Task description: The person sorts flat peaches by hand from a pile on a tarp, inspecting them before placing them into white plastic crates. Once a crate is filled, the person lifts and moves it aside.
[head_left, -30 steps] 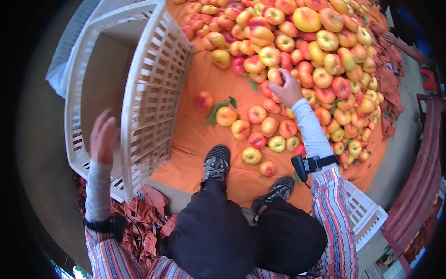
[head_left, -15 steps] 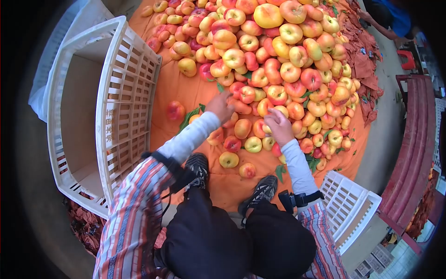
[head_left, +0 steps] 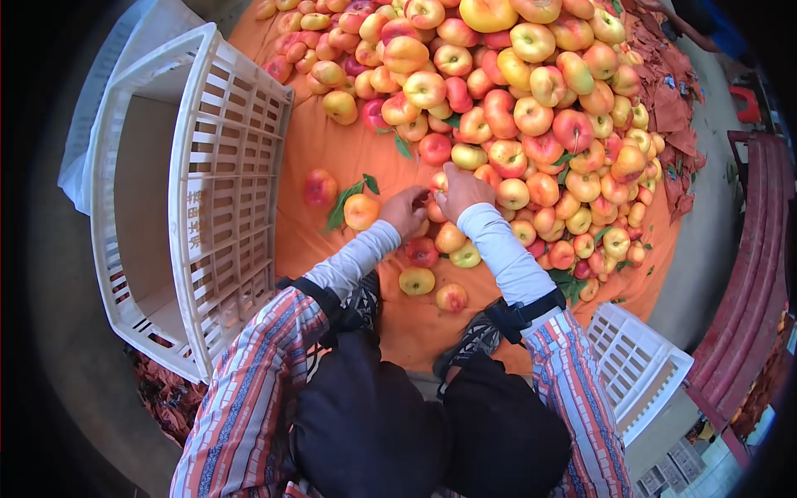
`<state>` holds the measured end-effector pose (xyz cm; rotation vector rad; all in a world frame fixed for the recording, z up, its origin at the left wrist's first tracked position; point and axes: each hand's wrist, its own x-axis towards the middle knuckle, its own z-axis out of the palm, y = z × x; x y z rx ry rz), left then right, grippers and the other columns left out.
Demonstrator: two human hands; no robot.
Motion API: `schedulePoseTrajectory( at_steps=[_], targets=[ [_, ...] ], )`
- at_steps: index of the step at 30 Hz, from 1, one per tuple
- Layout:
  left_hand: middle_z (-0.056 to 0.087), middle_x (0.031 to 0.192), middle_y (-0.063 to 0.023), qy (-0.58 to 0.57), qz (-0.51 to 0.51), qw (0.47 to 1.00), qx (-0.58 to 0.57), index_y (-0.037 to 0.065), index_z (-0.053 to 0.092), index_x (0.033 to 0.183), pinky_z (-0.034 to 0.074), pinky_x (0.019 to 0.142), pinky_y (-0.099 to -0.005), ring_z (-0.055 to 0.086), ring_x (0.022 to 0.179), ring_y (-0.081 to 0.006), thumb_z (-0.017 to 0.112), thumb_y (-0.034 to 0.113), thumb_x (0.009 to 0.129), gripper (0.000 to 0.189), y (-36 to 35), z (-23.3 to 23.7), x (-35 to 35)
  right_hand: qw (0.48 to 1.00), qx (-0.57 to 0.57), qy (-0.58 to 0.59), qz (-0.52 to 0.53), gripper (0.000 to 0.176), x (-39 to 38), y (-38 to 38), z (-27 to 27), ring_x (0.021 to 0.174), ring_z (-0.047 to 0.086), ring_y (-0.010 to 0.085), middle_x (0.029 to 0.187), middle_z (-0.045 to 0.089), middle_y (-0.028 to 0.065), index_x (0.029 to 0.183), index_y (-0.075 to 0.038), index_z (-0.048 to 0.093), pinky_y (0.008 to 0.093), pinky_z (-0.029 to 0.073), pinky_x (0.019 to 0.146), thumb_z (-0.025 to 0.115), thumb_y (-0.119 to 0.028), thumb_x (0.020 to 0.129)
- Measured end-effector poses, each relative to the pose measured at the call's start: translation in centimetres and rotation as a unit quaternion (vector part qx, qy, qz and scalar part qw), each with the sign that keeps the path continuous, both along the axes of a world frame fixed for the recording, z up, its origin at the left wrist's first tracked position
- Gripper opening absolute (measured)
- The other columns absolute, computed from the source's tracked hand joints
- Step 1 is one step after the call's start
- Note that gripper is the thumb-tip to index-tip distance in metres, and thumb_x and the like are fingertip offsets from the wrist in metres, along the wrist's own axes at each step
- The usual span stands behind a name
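Red-and-yellow flat peaches [head_left: 506,158] lie in a large heap in front of me. At the heap's near edge my two hands are close together, almost meeting. My right hand [head_left: 465,195] has its fingers closed against a flat peach [head_left: 438,180], which is partly hidden by the fingers. My left hand [head_left: 405,212] is beside it with fingers curled inward; what they hold, if anything, is hidden. Below the hands lie a red peach [head_left: 422,251] and a yellow one [head_left: 417,280]. Left of my left hand is an orange-yellow peach [head_left: 361,212] next to green leaves [head_left: 335,217].
A white slatted crate [head_left: 232,158] stands on its side at left. Another white crate [head_left: 631,357] is at lower right, near a dark red bench [head_left: 747,266]. Orange cloth [head_left: 307,141] lies under the peaches. Another person's arm [head_left: 693,31] shows at upper right.
My right hand has moved left and up, toward my left hand. The left hand sits slightly lower in view. The view has shifted a little, and the peaches around the hands look rearranged.
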<state>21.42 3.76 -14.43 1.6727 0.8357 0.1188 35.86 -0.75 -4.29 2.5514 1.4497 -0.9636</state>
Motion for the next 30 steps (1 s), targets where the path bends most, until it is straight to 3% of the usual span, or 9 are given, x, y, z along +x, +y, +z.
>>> schedulePoseTrajectory(
  at_steps=[4, 6, 9, 13, 17, 23, 25, 27, 30],
  targets=[
    [0.06, 0.104, -0.0149, 0.039, 0.055, 0.997, -0.048, 0.001, 0.05, 0.114, 0.047, 0.083, -0.0317, 0.059, 0.095, -0.0247, 0.056, 0.008, 0.075, 0.04, 1.8, -0.2, 0.3, 0.971, 0.174, 0.142, -0.079, 0.052, 2.4, -4.6, -2.3, 0.089, 0.059, 0.0249, 0.1, 0.059, 0.0173, 0.119, -0.007, 0.042, 0.0339, 0.047, 0.079, 0.063, -0.029, 0.077],
    [0.06, 0.103, -0.014, 0.06, 0.004, 0.998, -0.028, 0.004, 0.051, 0.114, 0.047, 0.083, -0.0327, 0.059, 0.095, -0.0266, 0.06, 0.016, 0.074, 0.043, 2.1, -0.1, 0.7, 0.83, 0.272, 0.401, -0.278, 0.046, 3.5, -8.3, -1.5, 0.085, 0.06, 0.02, 0.101, 0.059, 0.0085, 0.116, 0.0, 0.042, 0.032, 0.048, 0.076, 0.06, -0.023, 0.081],
    [0.058, 0.106, -0.0141, 0.12, -0.152, 0.978, 0.078, 0.006, 0.051, 0.115, 0.045, 0.085, -0.0343, 0.057, 0.097, -0.029, 0.065, 0.026, 0.072, 0.05, 1.4, 4.3, 2.2, 0.623, 0.276, 0.573, -0.455, 0.036, 4.1, -13.1, 2.3, 0.09, 0.056, 0.0148, 0.103, 0.054, 0.0064, 0.117, -0.002, 0.042, 0.029, 0.05, 0.074, 0.052, -0.017, 0.087],
    [0.054, 0.11, -0.0135, 0.12, -0.221, 0.959, 0.131, 0.011, 0.052, 0.115, 0.043, 0.087, -0.0359, 0.053, 0.1, -0.0321, 0.067, 0.036, 0.068, 0.056, -0.2, 3.6, 4.0, 0.565, 0.279, 0.606, -0.486, 0.034, 3.4, -17.9, 0.2, 0.084, 0.057, 0.0166, 0.101, 0.054, 0.0057, 0.117, -0.008, 0.044, 0.0345, 0.053, 0.064, 0.051, -0.019, 0.086],
    [0.051, 0.111, -0.0136, 0.101, -0.251, 0.954, 0.128, 0.008, 0.051, 0.111, 0.044, 0.086, -0.0354, 0.052, 0.098, -0.0338, 0.069, 0.022, 0.067, 0.05, 0.1, 2.2, 3.8, 0.536, 0.261, 0.615, -0.516, 0.034, 1.3, -18.1, -1.1, 0.081, 0.057, 0.0164, 0.1, 0.054, 0.0055, 0.117, -0.009, 0.045, 0.0345, 0.054, 0.062, 0.053, -0.02, 0.085],
    [0.053, 0.105, -0.011, -0.043, -0.189, 0.98, 0.049, 0.004, 0.049, 0.11, 0.046, 0.082, -0.0318, 0.055, 0.094, -0.024, 0.067, 0.012, 0.07, 0.045, -0.3, 2.9, 2.9, 0.569, 0.232, 0.628, -0.478, 0.036, 0.8, -15.4, -0.7, 0.086, 0.057, 0.0138, 0.101, 0.055, 0.0043, 0.117, -0.004, 0.045, 0.0296, 0.052, 0.069, 0.054, -0.017, 0.085],
    [0.055, 0.102, -0.0085, -0.072, -0.13, 0.981, -0.124, 0.004, 0.048, 0.112, 0.047, 0.08, -0.0296, 0.055, 0.093, -0.0164, 0.062, 0.014, 0.076, 0.04, -0.8, 3.5, 3.2, 0.577, 0.24, 0.643, -0.442, 0.038, 0.2, -14.1, -1.7, 0.088, 0.056, 0.0124, 0.103, 0.055, 0.0046, 0.117, -0.003, 0.045, 0.0263, 0.05, 0.073, 0.056, -0.017, 0.084],
    [0.056, 0.101, -0.0074, -0.097, -0.033, 0.961, -0.259, 0.005, 0.047, 0.113, 0.047, 0.08, -0.0295, 0.055, 0.092, -0.0149, 0.06, 0.014, 0.078, 0.039, -1.6, 3.1, 3.6, 0.653, 0.288, 0.568, -0.41, 0.04, -1.1, -12.4, -1.4, 0.09, 0.055, 0.0107, 0.105, 0.055, 0.0059, 0.117, 0.0, 0.045, 0.0234, 0.047, 0.078, 0.059, -0.015, 0.082],
    [0.057, 0.104, -0.0097, -0.113, 0.073, 0.825, -0.549, 0.008, 0.048, 0.113, 0.05, 0.078, -0.0361, 0.059, 0.089, -0.023, 0.057, 0.028, 0.08, 0.039, -0.9, 6.8, 2.8, 0.818, 0.434, 0.32, -0.201, 0.04, -2.4, -9.6, 1.7, 0.084, 0.058, 0.0198, 0.097, 0.058, 0.0062, 0.11, -0.005, 0.05, 0.0293, 0.048, 0.073, 0.065, -0.011, 0.074]
  ],
)
